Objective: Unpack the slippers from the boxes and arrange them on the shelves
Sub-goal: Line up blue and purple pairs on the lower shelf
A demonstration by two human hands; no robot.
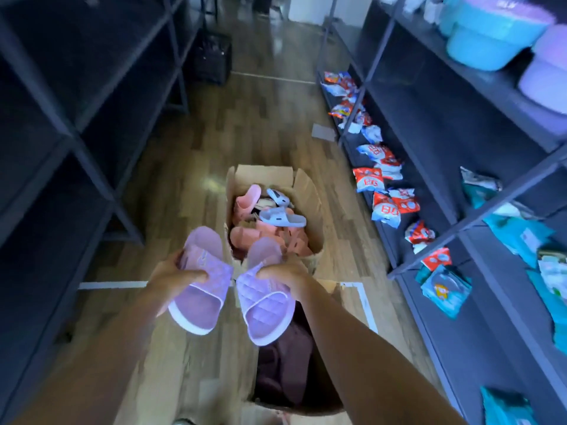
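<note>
I hold a pair of lilac quilted slippers above the floor. My left hand (173, 276) grips the left slipper (201, 289) at its strap. My right hand (287, 276) grips the right slipper (265, 305) the same way. Beyond them an open cardboard box (308, 191) stands on the floor, filled with pink slippers (245, 204) and grey ones (280, 217). A second box (310, 411) below my arms holds dark maroon items (285, 363). Dark shelves on the left (70, 139) stand bare.
The dark shelving on the right (460, 228) carries red-and-blue packets (382, 174) on the bottom level, teal packets (445, 291) nearer me, and blue and lilac tubs (487, 35) up top. A black crate (211, 56) stands far down the wooden-floored aisle.
</note>
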